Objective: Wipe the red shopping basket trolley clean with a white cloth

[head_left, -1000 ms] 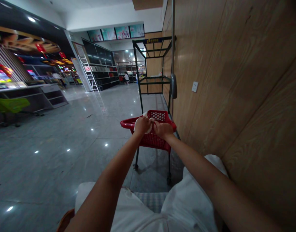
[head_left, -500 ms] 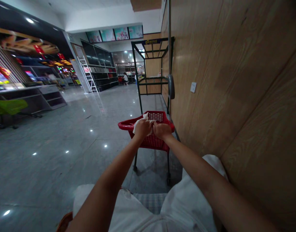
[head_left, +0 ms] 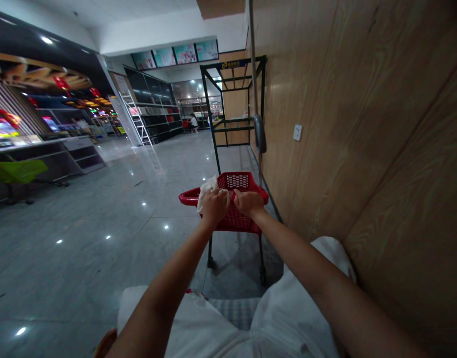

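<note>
Ahead of me stands a small red plastic shopping cart (head_left: 238, 223) with a mesh basket and dark legs on casters. A crumpled white cloth (head_left: 207, 188) is pressed against its handle (head_left: 189, 197), left of the middle. My left hand (head_left: 216, 205) is closed over this cloth on the handle. Close beside it, my right hand (head_left: 249, 202) is wrapped around the handle's right part, thumb toward the left hand. The handle under both hands is largely hidden.
A wooden wall (head_left: 325, 149) with a socket (head_left: 297, 132) runs along my right. Behind the cart stand a dark metal rack (head_left: 215, 130) and a pole (head_left: 252, 54) with a grey piece. A ladder (head_left: 139, 119), a green chair (head_left: 17, 170) and a counter (head_left: 81, 155) are further left.
My left hand and the cloth have slid left along the handle, away from the right hand. A gap now shows between the hands. My right hand stays on the handle.
</note>
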`<action>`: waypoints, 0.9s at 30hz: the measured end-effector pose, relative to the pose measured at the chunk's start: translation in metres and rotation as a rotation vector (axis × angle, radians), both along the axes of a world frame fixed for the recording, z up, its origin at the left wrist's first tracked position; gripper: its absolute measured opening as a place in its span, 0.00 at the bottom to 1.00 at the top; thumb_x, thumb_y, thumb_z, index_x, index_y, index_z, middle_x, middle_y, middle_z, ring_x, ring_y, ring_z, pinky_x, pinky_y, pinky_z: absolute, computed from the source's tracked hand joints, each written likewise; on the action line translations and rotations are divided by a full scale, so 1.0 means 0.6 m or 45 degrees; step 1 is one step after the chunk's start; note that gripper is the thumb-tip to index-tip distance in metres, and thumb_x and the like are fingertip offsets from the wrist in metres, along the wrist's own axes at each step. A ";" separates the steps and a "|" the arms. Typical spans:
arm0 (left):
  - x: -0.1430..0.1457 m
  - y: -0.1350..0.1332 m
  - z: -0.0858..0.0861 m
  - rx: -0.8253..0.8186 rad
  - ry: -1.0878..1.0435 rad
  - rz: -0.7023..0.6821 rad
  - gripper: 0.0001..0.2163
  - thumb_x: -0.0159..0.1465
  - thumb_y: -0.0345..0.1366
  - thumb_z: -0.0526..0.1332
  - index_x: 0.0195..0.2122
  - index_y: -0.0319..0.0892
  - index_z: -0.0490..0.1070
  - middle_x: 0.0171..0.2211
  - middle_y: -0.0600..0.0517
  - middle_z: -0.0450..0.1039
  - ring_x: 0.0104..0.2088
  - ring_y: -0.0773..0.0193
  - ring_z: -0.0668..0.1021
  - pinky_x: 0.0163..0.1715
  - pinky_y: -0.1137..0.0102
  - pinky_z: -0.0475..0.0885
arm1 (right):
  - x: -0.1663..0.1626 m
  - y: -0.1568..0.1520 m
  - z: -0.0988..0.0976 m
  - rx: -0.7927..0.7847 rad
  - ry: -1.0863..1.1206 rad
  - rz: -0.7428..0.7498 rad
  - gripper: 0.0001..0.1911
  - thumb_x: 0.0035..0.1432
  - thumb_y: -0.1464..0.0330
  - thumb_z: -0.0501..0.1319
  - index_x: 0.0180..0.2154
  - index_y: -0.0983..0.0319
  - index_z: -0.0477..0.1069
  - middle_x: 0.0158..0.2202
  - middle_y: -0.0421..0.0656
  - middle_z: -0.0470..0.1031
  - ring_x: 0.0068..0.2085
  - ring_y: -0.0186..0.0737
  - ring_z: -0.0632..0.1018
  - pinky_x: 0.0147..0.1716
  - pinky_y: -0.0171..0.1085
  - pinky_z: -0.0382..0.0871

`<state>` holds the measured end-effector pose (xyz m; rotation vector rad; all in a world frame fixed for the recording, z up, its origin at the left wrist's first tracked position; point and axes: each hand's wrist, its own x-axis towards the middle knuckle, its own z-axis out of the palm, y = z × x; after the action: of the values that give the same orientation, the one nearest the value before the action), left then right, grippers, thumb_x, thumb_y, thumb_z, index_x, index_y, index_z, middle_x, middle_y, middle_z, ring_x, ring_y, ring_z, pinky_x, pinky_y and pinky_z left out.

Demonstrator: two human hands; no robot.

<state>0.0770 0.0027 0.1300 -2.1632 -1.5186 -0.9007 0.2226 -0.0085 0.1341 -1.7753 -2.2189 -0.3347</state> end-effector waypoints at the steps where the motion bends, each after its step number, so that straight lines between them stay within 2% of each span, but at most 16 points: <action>1: 0.012 0.007 0.006 -0.057 0.027 -0.039 0.14 0.64 0.42 0.52 0.37 0.45 0.77 0.40 0.47 0.76 0.41 0.57 0.75 0.43 0.65 0.65 | 0.002 0.002 0.001 -0.005 0.001 0.008 0.24 0.64 0.63 0.42 0.58 0.61 0.62 0.40 0.50 0.78 0.38 0.45 0.79 0.36 0.39 0.68; 4: 0.013 0.046 0.034 -0.306 0.034 -0.055 0.14 0.62 0.43 0.53 0.34 0.45 0.78 0.34 0.47 0.78 0.34 0.59 0.76 0.36 0.67 0.66 | 0.010 0.006 0.003 -0.001 -0.007 0.027 0.24 0.64 0.63 0.42 0.58 0.59 0.61 0.41 0.49 0.78 0.39 0.45 0.79 0.37 0.39 0.68; 6: -0.015 0.067 0.047 -0.427 -0.004 0.032 0.14 0.61 0.44 0.55 0.34 0.45 0.79 0.32 0.47 0.78 0.32 0.59 0.77 0.33 0.68 0.66 | 0.014 0.006 0.002 0.014 -0.014 0.030 0.24 0.64 0.64 0.42 0.58 0.59 0.61 0.41 0.49 0.78 0.39 0.45 0.79 0.37 0.39 0.68; 8: -0.052 0.072 0.049 -0.475 -0.029 0.152 0.15 0.60 0.45 0.55 0.36 0.45 0.79 0.33 0.46 0.79 0.32 0.58 0.77 0.32 0.68 0.66 | 0.015 0.006 -0.001 0.026 -0.010 0.029 0.24 0.64 0.64 0.43 0.59 0.59 0.61 0.40 0.49 0.79 0.38 0.45 0.79 0.37 0.39 0.68; 10: -0.079 0.057 0.038 -0.420 -0.012 0.206 0.16 0.62 0.44 0.53 0.39 0.45 0.78 0.35 0.46 0.79 0.35 0.58 0.77 0.35 0.68 0.66 | 0.014 0.005 -0.003 0.025 0.000 0.034 0.24 0.64 0.64 0.43 0.59 0.60 0.61 0.39 0.49 0.79 0.38 0.45 0.79 0.36 0.39 0.68; 12: -0.084 0.032 0.018 -0.258 0.010 0.201 0.17 0.65 0.42 0.49 0.44 0.45 0.76 0.39 0.46 0.78 0.39 0.58 0.77 0.40 0.66 0.67 | 0.013 0.006 -0.004 0.028 0.015 0.032 0.24 0.64 0.64 0.43 0.58 0.60 0.62 0.38 0.49 0.79 0.38 0.46 0.79 0.36 0.39 0.68; 14: -0.064 0.009 -0.002 -0.071 0.022 0.181 0.18 0.67 0.40 0.46 0.47 0.44 0.73 0.45 0.45 0.75 0.45 0.55 0.75 0.47 0.61 0.64 | 0.012 0.009 -0.005 0.037 0.026 0.025 0.24 0.63 0.64 0.43 0.58 0.59 0.63 0.38 0.49 0.79 0.38 0.47 0.79 0.35 0.39 0.68; 16: -0.031 -0.004 -0.014 0.014 0.047 0.120 0.17 0.67 0.38 0.46 0.48 0.45 0.72 0.48 0.45 0.74 0.48 0.54 0.72 0.52 0.56 0.60 | 0.013 0.015 -0.004 0.036 0.026 0.024 0.24 0.63 0.64 0.43 0.58 0.59 0.63 0.38 0.49 0.79 0.38 0.47 0.79 0.36 0.40 0.68; 19: 0.011 0.000 -0.007 -0.037 0.148 -0.038 0.17 0.67 0.38 0.46 0.45 0.45 0.74 0.47 0.46 0.74 0.47 0.55 0.73 0.53 0.57 0.60 | 0.015 0.021 -0.003 0.000 -0.001 0.033 0.24 0.64 0.64 0.43 0.58 0.58 0.62 0.40 0.49 0.79 0.39 0.46 0.79 0.37 0.39 0.67; 22: 0.010 0.017 0.016 -0.139 0.199 -0.098 0.18 0.67 0.43 0.47 0.43 0.47 0.75 0.43 0.47 0.76 0.44 0.57 0.75 0.48 0.62 0.64 | 0.017 0.022 -0.001 -0.021 -0.063 0.035 0.24 0.64 0.64 0.42 0.59 0.58 0.60 0.42 0.49 0.78 0.40 0.45 0.78 0.37 0.39 0.67; 24: -0.016 0.026 0.029 -0.216 0.161 -0.040 0.19 0.66 0.46 0.48 0.43 0.48 0.76 0.42 0.48 0.76 0.43 0.58 0.75 0.43 0.65 0.66 | 0.019 0.019 -0.001 -0.020 -0.100 0.036 0.25 0.64 0.64 0.41 0.60 0.58 0.58 0.43 0.49 0.78 0.41 0.45 0.78 0.38 0.39 0.66; 27: -0.079 0.036 0.034 -0.337 0.114 0.201 0.21 0.65 0.48 0.48 0.38 0.46 0.78 0.37 0.47 0.78 0.39 0.57 0.77 0.42 0.65 0.67 | 0.024 0.014 -0.003 -0.023 -0.111 0.060 0.26 0.65 0.64 0.40 0.62 0.58 0.56 0.43 0.49 0.78 0.41 0.44 0.78 0.39 0.39 0.66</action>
<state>0.0296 0.0244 0.1505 -2.1863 -1.8194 -0.5710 0.2367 -0.0004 0.1325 -1.7453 -2.3266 -0.3903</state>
